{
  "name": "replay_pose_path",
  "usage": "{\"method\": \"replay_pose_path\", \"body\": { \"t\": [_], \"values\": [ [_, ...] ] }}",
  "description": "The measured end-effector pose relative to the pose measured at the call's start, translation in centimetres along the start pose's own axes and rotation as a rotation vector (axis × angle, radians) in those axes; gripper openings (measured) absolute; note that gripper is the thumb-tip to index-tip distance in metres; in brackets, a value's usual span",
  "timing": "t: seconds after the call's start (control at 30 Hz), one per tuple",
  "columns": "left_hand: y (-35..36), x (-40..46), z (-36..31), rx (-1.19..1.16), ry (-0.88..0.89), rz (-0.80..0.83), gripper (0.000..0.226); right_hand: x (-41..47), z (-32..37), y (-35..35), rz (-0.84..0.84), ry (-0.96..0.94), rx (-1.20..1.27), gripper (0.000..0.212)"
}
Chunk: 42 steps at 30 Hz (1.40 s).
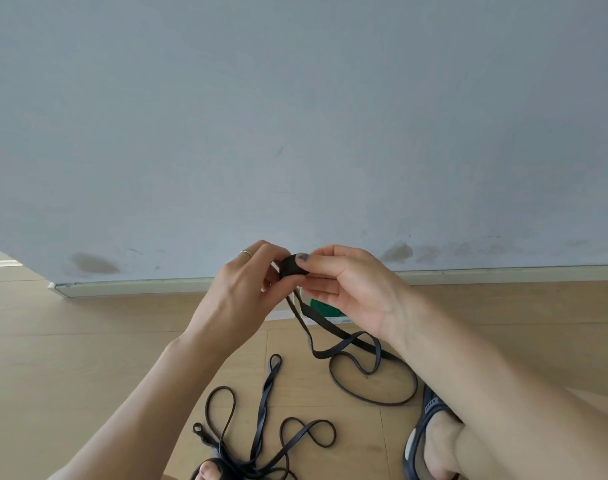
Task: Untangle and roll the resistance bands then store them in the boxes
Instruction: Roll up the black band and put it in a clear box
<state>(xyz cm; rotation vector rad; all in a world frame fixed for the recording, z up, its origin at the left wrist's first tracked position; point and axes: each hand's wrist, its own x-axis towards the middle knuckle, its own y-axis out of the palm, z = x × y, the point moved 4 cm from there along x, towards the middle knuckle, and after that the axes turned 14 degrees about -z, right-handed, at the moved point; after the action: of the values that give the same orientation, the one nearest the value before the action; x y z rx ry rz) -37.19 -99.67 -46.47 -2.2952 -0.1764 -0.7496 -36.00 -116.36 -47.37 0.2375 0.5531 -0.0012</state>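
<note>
Two hands up at mid-frame, both on one small black roll [293,264] of resistance band. Left hand [242,289] w/ a ring [246,253], fingers curled round the roll's left side. Right hand [344,284] pinching it from the right, thumb w/ dark nail polish pressed on top. Neither hand relaxed; both gripping the same roll. Roll axis approx left-right, running hand to hand.

Unrolled tail of the same band [333,353] hanging down from the roll, then trailing right and toward the camera across the wooden floor [88,341], ending in a wide loop beside the right forearm. Long run roughly top-left to bottom-right.

Tangled bands [261,420] lying on the floor lower centre, dark, twisted together; exact count impossible to tell, at least two strands. One twisted length pointing up-frame w/ a small loop at its far end; others looping left and right, converging near the bottom edge.

One box [325,311] seen only in part, white w/ green print, behind the hands on the floor near the baseboard [140,287]; any other boxes impossible to make out.

Two feet in view: right foot in a dark sandal [420,441] bottom right, toes of the other at the bottom edge under the tangle. Grey wall [295,116] filling the upper frame.
</note>
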Motion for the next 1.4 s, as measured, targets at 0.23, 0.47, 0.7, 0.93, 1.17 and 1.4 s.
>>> {"method": "replay_pose_path", "body": {
  "t": [0.23, 0.47, 0.7, 0.93, 1.17, 1.4],
  "values": [
    [0.6, -0.4, -0.2, -0.054, -0.094, -0.068, 0.016, -0.4, -1.1, 0.3, 0.042, 0.196, 0.239, 0.007],
    [0.2, -0.5, -0.4, 0.135, 0.171, 0.050, 0.023, -0.4, -1.0, -0.1, -0.096, -0.098, -0.208, 0.020],
    [0.8, -0.7, -1.7, 0.186, 0.282, 0.041, 0.013, -1.1, -0.8, 0.3, -0.219, -0.319, -0.434, 0.015],
    [0.3, 0.1, -1.3, -0.090, 0.003, -0.108, 0.018, -0.5, -0.2, 0.0, -0.079, -0.229, -0.356, 0.023],
    [0.0, 0.2, -1.1, -0.020, 0.130, -0.014, 0.022, -0.7, -0.3, -0.1, 0.062, -0.118, -0.307, 0.029],
    [0.5, 0.2, -2.1, 0.116, 0.317, 0.041, 0.028, -0.9, 0.2, 0.0, -0.247, -0.254, -0.469, 0.053]
  ]
}}
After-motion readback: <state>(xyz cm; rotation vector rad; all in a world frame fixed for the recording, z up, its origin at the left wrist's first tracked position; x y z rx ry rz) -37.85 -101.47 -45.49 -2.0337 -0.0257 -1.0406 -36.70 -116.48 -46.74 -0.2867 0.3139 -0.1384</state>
